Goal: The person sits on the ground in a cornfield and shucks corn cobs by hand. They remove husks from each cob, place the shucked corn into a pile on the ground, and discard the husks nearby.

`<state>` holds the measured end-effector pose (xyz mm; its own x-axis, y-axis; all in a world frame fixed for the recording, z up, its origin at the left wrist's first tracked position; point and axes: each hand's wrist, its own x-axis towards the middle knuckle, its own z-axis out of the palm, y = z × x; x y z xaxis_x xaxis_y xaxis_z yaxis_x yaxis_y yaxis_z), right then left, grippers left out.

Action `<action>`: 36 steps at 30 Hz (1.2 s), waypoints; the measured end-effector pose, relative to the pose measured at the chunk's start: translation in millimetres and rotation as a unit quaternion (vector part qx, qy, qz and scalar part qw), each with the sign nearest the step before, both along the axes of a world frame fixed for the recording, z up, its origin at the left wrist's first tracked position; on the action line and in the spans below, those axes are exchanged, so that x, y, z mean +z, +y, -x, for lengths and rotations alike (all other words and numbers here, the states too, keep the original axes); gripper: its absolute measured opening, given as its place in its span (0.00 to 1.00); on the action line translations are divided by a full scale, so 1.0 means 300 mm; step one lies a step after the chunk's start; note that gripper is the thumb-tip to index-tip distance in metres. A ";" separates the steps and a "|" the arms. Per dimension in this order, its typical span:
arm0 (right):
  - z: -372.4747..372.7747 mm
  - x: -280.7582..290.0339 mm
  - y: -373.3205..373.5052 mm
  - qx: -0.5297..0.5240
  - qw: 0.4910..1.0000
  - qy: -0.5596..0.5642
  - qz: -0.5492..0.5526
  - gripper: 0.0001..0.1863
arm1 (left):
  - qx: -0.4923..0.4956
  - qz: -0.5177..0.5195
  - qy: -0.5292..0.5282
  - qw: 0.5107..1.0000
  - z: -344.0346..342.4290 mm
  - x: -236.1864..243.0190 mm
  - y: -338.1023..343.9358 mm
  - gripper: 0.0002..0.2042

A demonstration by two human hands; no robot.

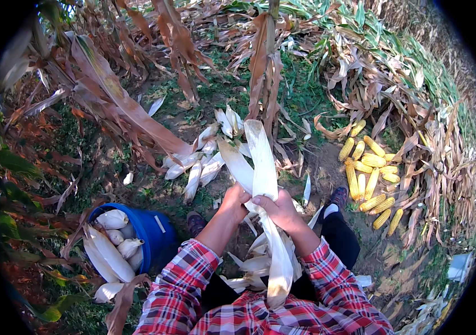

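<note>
Both my hands are closed in front of me on pale, dry corn husk leaves. My left hand (232, 205) grips them from the left, and my right hand (282, 210) presses its thumb across them. One broad husk leaf (262, 159) stretches up and away from my fingers, and a long strip (279, 262) hangs down toward my shirt. Any ear inside the leaves is hidden. Just beyond my hands, a heap of ears in pale husks (196, 167) lies on the ground. Between my legs are loose husks (255, 265).
At left, a blue bucket (160, 237) leans over, holding several husked-over ears (109, 254). Bare yellow cobs (372, 162) lie in a pile at right. Dry cornstalks (263, 67) stand ahead, and cut stalks (405, 106) are heaped along the right. My shoe (339, 197) is near the cobs.
</note>
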<state>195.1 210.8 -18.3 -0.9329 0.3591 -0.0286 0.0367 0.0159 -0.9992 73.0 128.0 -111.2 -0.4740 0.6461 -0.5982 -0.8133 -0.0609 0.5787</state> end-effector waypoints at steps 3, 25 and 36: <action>-0.012 -0.031 0.020 -0.102 0.993 0.011 0.058 0.16 | -0.116 0.196 0.267 0.936 -0.055 0.066 -0.041 0.23; -0.175 -0.133 -0.058 -0.204 0.761 0.103 0.607 0.11 | -0.132 0.002 0.265 0.955 -0.530 0.195 -0.234 0.24; -0.139 0.043 0.020 -0.242 0.742 0.208 0.590 0.19 | -0.034 0.081 0.492 0.866 -0.513 0.274 -0.101 0.23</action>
